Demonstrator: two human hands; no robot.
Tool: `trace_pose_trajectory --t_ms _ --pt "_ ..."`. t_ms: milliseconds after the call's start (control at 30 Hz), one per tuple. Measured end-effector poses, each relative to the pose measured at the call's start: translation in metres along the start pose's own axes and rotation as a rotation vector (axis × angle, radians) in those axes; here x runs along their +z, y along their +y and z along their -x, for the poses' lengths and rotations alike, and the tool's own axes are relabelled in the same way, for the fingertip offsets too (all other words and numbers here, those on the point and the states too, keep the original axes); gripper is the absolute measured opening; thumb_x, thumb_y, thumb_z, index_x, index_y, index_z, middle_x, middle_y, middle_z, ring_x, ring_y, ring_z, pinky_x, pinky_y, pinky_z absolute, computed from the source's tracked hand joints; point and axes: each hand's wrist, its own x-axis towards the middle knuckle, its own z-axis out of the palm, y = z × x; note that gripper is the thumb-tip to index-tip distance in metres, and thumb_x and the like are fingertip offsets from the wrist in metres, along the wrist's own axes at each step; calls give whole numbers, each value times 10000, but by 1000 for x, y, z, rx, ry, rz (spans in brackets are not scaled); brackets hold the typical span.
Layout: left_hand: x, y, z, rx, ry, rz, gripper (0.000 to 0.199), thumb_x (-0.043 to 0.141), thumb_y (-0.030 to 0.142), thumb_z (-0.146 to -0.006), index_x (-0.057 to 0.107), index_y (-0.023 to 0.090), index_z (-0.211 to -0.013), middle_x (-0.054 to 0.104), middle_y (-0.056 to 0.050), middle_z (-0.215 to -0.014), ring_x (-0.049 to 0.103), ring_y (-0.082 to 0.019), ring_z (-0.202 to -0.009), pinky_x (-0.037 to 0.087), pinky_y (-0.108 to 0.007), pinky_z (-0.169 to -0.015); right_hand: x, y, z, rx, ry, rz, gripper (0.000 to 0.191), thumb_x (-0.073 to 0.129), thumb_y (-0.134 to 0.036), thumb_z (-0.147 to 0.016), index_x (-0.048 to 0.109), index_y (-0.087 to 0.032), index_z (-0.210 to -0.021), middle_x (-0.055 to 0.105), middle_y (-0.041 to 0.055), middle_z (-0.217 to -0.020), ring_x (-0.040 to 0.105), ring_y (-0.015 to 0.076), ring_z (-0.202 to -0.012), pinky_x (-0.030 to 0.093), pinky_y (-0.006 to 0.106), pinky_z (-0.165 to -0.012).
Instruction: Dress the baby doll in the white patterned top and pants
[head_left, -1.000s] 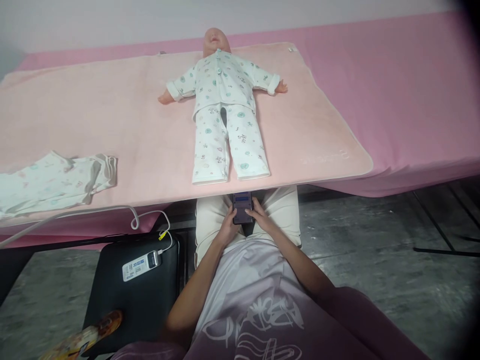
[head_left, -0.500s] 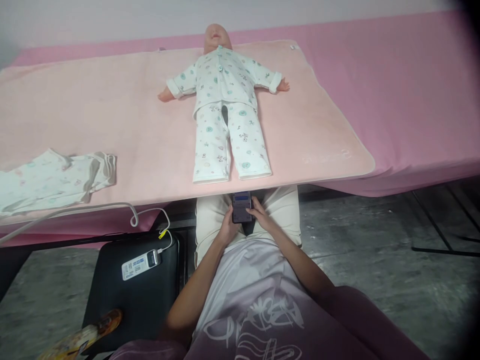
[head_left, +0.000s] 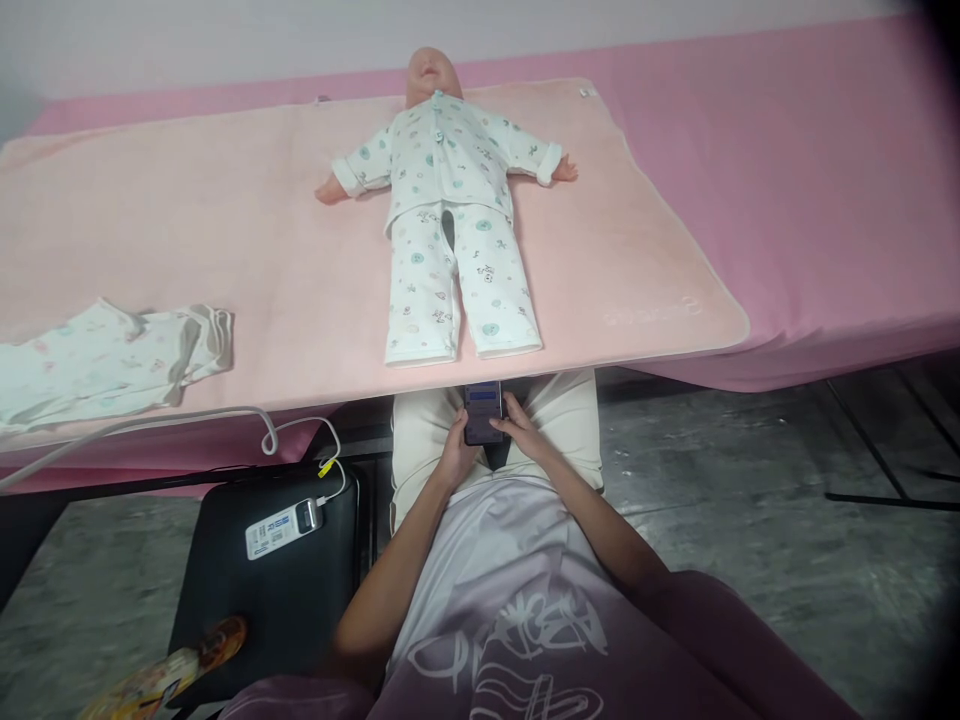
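Observation:
Between my hands, low over my lap, is a dark smartphone [head_left: 484,415] with a lit screen; its top end is cut off by the table edge. My left hand [head_left: 457,455] is closed around its left side. My right hand [head_left: 523,432] grips the right side, the thumb lying over the lower screen. Beyond the phone, a baby doll [head_left: 433,75] lies on its back with arms spread. It wears a white printed jacket [head_left: 450,150] and matching split-crotch trousers [head_left: 424,290]. Neither hand touches the doll or its clothes.
A pale pink blanket [head_left: 300,250] covers part of the pink-draped table [head_left: 787,180]. Folded printed baby clothes [head_left: 112,355] lie at left. A power bank [head_left: 281,528] with a white cable [head_left: 337,455] rests on a black stool [head_left: 277,600], beside a plastic bottle [head_left: 221,645]. Metal legs [head_left: 870,440] stand at right.
My right thumb has shifted slightly to the left over the phone screen. Both hands stay on the phone, and the doll and clothes have not moved.

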Motion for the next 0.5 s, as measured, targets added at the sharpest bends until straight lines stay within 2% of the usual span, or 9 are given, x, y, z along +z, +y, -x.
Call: trace_pose_trajectory --t_ms 100,200,367,500 --pt "1 2 3 -25 -30 -16 726 918 509 -916 698 253 -1558 818 -75 -1399 739 -274 -1324 550 -331 -1080 3 3 -3 -10 50 46 670 918 -546 -884 600 -293 -1416 731 72 -1391 695 278 -1277 572 416 -1152" --pt "2 3 5 -29 -57 -51 813 966 418 -872 657 286 -1612 812 -72 -1410 749 -266 -1309 543 -340 -1107 6 6 -6 -12 98 71 662 932 -555 -876 589 -281 -1373 748 74 -1338 711 273 -1240 595 411 -1120" --pt "3 2 7 -21 -23 -124 928 995 267 -804 619 334 -1649 820 -56 -1381 748 -251 -1265 535 -355 -1123 3 4 -4 -22 68 3 538 840 -591 -953 608 -292 -1336 753 60 -1348 698 268 -1280 568 416 -1173" --pt "1 3 7 -19 -33 -133 916 976 292 -815 616 331 -1657 825 -52 -1356 754 -249 -1222 542 -351 -1088 0 2 -1 -23 39 -35 520 829 -579 -954 618 -303 -1342 750 44 -1336 676 273 -1306 541 424 -1206"
